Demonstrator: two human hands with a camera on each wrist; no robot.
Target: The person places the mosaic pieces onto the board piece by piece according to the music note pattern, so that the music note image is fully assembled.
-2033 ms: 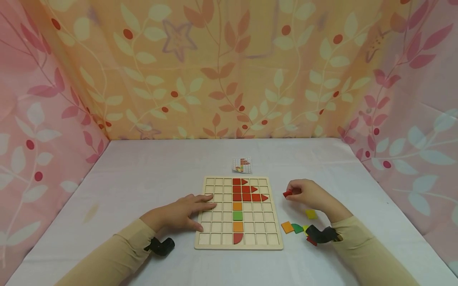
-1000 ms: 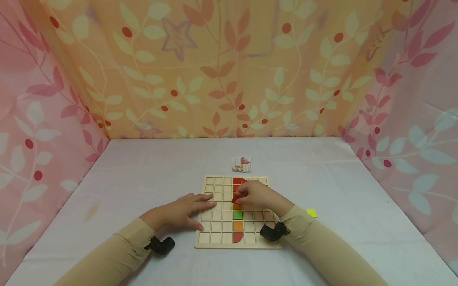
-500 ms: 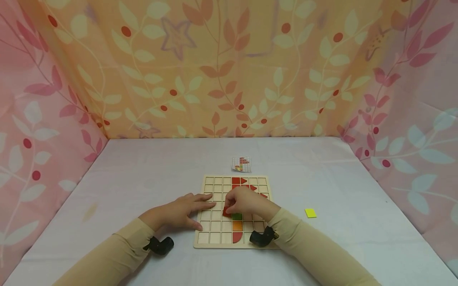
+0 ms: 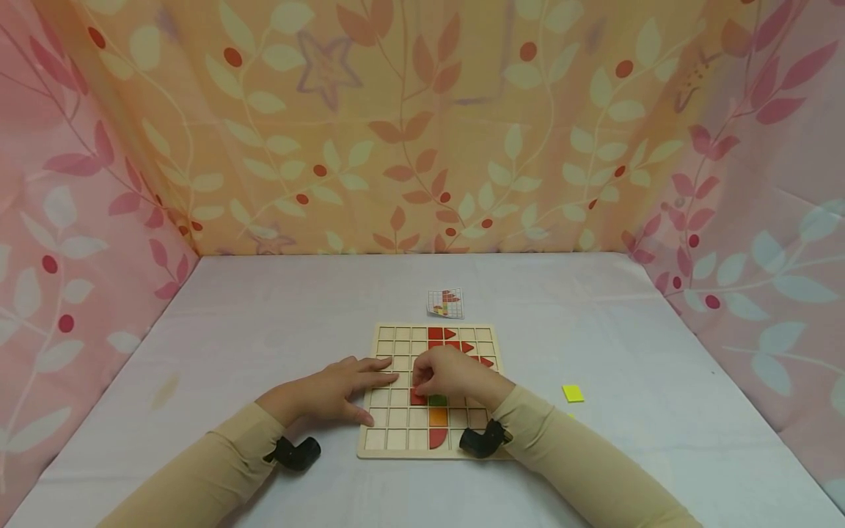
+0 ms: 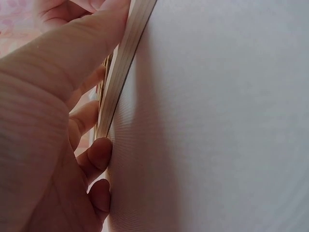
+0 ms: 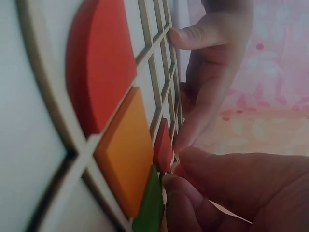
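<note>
A pale wooden grid board lies flat on the table. Over its middle, my right hand pinches a small red tile with thumb and fingertips, low in the cell left of the green tile. In the right wrist view the red tile sits among the grid slats, fingertips right at its edge. Below the green tile are an orange tile and a red rounded tile. With fingers spread, my left hand rests on the board's left side. My right hand hides some middle cells.
Behind the board lies a small printed pattern card. Red arrow-ended rows fill part of the board's top. A yellow tile lies to the right, partly near my right sleeve. Black wrist cameras jut from both cuffs.
My right hand has carried the red tile from right of the board to the cell left of the green tile, where the tilted tile has come down flat. My left hand stays put.
</note>
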